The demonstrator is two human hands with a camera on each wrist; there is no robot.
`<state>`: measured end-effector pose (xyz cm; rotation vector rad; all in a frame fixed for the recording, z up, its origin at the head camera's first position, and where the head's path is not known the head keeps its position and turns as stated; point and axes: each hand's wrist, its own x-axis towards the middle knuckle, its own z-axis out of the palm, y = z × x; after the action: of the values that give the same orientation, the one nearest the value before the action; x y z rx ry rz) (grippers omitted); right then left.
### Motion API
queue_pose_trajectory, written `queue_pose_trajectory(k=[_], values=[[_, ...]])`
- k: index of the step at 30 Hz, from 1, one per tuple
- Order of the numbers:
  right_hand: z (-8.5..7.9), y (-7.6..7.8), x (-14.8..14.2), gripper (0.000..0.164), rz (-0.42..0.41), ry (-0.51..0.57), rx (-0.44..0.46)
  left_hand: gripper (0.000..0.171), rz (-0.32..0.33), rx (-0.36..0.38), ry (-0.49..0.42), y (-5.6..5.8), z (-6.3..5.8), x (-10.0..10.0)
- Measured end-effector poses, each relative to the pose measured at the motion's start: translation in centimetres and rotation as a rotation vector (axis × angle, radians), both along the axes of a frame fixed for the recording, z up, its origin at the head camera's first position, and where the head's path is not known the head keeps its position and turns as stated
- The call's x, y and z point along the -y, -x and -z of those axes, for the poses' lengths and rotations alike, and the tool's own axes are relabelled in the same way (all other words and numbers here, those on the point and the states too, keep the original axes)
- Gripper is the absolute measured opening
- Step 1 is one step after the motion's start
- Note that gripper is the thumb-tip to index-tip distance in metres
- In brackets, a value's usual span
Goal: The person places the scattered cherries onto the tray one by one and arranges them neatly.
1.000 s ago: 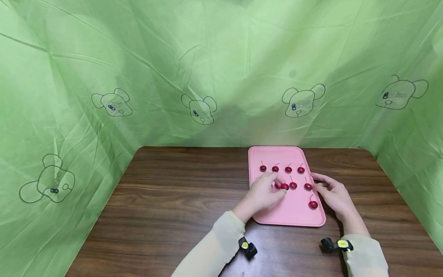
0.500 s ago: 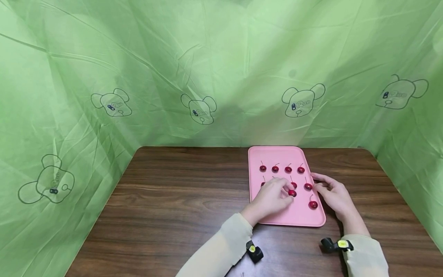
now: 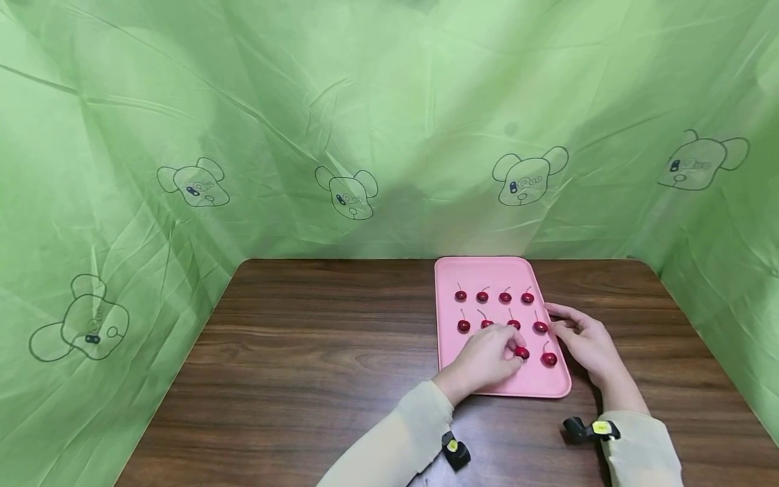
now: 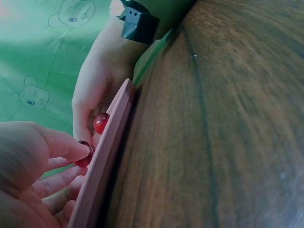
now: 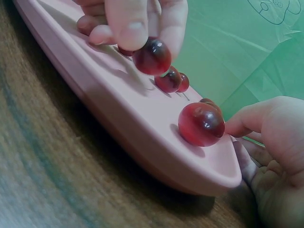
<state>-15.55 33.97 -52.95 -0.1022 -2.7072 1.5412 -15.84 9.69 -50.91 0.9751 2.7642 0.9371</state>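
My left hand (image 3: 489, 357) pinches a dark red cherry (image 3: 521, 353) between thumb and fingers. It holds the cherry low over the pink tray (image 3: 487, 270), left of a cherry (image 3: 549, 359) lying near the tray's right side. In the right wrist view, the pinched cherry (image 5: 152, 56) hangs just above the tray surface. My right hand (image 3: 587, 341) grips the tray's right rim, its thumb near the rim and its fingers along the outside. Two rows of stemmed cherries lie farther back; the left hand partly covers the nearer row.
The tray lies on a dark wood-grain table (image 3: 316, 338), against its back edge. A green cloth (image 3: 389, 135) with drawn mouse heads hangs behind and at both sides. Black straps with cameras sit on both wrists.
My left hand has moved right and toward the front, carrying the cherry from the second row to beside the front cherry. The right hand stays at the rim.
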Motion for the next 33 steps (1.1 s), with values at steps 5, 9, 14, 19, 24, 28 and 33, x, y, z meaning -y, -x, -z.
queue_pose_trajectory(k=[5,9,14,19,24,28,33], values=[[-0.04,-0.01,0.05,0.045,0.003,-0.001,-0.002,0.019,0.008,-0.012,0.015,-0.10,0.11,-0.05],[-0.04,-0.01,0.06,0.045,0.001,-0.007,0.002,0.018,0.016,-0.011,0.032,-0.17,0.11,-0.04],[-0.07,0.02,0.09,0.045,0.001,-0.012,0.006,0.018,0.025,-0.016,0.042,-0.12,0.24,-0.04],[-0.17,-0.01,0.10,0.045,0.004,-0.015,0.007,0.024,0.039,-0.023,0.048,0.00,0.13,0.03],[-0.22,-0.01,0.04,0.044,-0.005,-0.015,-0.009,0.033,0.043,-0.006,0.059,-0.13,-0.22,0.15],[-0.18,-0.01,-0.03,0.044,-0.004,-0.023,-0.013,0.034,0.039,0.001,0.071,-0.31,-0.51,0.06],[-0.14,-0.06,0.16,0.044,0.002,-0.014,0.004,0.036,0.020,0.009,0.087,-0.63,-0.72,0.08]])
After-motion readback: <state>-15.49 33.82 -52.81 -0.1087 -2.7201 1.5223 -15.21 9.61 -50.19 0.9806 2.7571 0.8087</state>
